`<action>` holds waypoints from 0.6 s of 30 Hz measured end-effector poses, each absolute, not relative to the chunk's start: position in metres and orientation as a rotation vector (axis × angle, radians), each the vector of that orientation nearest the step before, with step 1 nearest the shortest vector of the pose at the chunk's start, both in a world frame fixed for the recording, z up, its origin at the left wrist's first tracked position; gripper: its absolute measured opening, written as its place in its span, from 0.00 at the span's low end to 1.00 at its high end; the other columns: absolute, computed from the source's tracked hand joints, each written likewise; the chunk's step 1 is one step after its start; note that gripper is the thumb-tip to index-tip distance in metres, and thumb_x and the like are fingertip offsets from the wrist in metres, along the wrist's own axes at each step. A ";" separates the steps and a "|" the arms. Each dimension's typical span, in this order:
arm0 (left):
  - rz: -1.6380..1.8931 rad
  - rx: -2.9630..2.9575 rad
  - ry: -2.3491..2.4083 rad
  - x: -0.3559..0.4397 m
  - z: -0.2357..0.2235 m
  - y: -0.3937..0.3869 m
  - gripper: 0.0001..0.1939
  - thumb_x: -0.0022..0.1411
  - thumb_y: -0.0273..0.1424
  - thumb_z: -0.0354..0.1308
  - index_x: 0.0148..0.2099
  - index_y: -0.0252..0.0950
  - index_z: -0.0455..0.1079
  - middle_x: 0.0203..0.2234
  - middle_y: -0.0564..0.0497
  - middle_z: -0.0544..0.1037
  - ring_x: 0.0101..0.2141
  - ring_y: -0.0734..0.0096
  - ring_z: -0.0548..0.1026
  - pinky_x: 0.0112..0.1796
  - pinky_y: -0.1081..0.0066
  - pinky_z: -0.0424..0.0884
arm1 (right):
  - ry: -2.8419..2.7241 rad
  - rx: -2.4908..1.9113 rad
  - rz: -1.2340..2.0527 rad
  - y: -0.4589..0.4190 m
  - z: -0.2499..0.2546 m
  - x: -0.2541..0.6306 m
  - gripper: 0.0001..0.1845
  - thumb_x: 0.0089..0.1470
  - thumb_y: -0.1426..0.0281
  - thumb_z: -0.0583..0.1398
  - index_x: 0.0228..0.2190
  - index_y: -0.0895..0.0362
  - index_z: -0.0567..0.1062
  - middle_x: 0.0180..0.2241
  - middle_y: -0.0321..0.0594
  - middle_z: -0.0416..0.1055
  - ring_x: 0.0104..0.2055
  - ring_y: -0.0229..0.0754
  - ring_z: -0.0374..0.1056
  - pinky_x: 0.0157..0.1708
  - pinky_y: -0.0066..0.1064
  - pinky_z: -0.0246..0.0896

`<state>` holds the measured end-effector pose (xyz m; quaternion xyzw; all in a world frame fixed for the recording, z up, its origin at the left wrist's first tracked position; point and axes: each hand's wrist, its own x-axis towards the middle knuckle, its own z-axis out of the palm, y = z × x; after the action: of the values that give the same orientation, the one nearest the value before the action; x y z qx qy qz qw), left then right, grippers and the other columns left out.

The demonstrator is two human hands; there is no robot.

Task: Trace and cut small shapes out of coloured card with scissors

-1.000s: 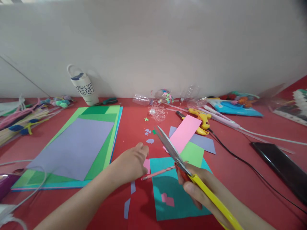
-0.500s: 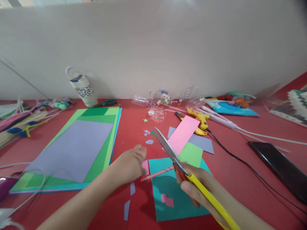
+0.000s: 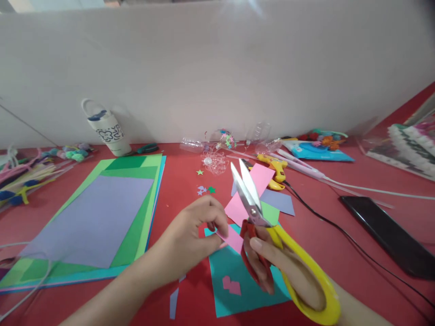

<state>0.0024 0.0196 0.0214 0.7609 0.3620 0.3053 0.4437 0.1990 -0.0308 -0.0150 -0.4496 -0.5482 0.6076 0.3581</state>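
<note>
My left hand (image 3: 200, 231) pinches a small pink paper piece (image 3: 233, 239) between thumb and fingers, above the teal paper sheet (image 3: 224, 301). Wrapped in the handles of a pair of scissors (image 3: 249, 194) is my right hand (image 3: 272, 258); one handle is yellow, the other red. The blades are slightly parted and point away from me, beside the pink piece. Two pink scraps (image 3: 231, 286) lie on the teal sheet. A larger pink strip (image 3: 261, 179) rests behind the blades, over purple and light green paper. The pencil is mostly hidden behind my hands.
At the left lies a stack of coloured paper sheets (image 3: 98, 217), with a white tumbler (image 3: 107, 133) behind it. Small paper stars (image 3: 211, 189) are scattered mid-table. A yellow glue gun (image 3: 277, 167) with a black cord and a phone (image 3: 387, 235) are on the right.
My left hand has lifted the small pink piece off the table and brought it toward the scissors. My right hand has turned the scissors, and their blades have opened. The view shifted slightly.
</note>
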 end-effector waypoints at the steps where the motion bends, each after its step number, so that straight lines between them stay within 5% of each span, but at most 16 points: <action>1: 0.815 1.887 0.878 0.007 0.020 0.015 0.11 0.50 0.16 0.52 0.27 0.38 0.66 0.34 0.54 0.67 0.36 0.74 0.69 0.38 0.73 0.65 | -1.355 -1.104 1.605 -0.030 -0.013 0.198 0.23 0.57 0.54 0.54 0.19 0.55 0.62 0.13 0.30 0.59 0.14 0.33 0.58 0.17 0.26 0.56; 8: 0.830 1.671 0.859 0.013 0.012 0.005 0.14 0.47 0.15 0.51 0.32 0.39 0.68 0.41 0.52 0.66 0.39 0.72 0.68 0.38 0.71 0.66 | -1.165 -1.028 1.618 -0.032 -0.004 0.201 0.16 0.53 0.64 0.58 0.19 0.54 0.61 0.10 0.27 0.58 0.12 0.32 0.56 0.15 0.24 0.56; 11: 0.692 1.375 0.887 0.011 0.014 0.009 0.11 0.50 0.23 0.55 0.37 0.38 0.67 0.30 0.54 0.70 0.28 0.76 0.68 0.26 0.75 0.63 | -1.249 -1.075 1.627 -0.033 -0.011 0.206 0.17 0.53 0.63 0.57 0.17 0.55 0.61 0.11 0.28 0.58 0.13 0.32 0.56 0.16 0.25 0.57; 14: 0.464 1.326 0.962 0.014 0.012 0.010 0.02 0.51 0.27 0.56 0.28 0.35 0.65 0.18 0.59 0.65 0.19 0.80 0.62 0.20 0.78 0.57 | -1.318 -1.231 1.640 -0.035 -0.018 0.208 0.16 0.53 0.61 0.56 0.19 0.55 0.62 0.10 0.28 0.59 0.13 0.32 0.56 0.18 0.26 0.57; 18: 0.460 1.322 1.029 0.015 0.010 0.014 0.06 0.51 0.28 0.57 0.25 0.35 0.65 0.12 0.60 0.65 0.15 0.82 0.62 0.18 0.80 0.57 | -1.453 -1.304 1.494 -0.035 -0.017 0.207 0.19 0.56 0.55 0.54 0.21 0.54 0.61 0.11 0.29 0.58 0.14 0.34 0.56 0.20 0.29 0.56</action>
<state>0.0153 0.0137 0.0102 0.5809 0.4522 0.2023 0.6459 0.2068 -0.0350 -0.0166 -0.4997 -0.5569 0.5726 0.3351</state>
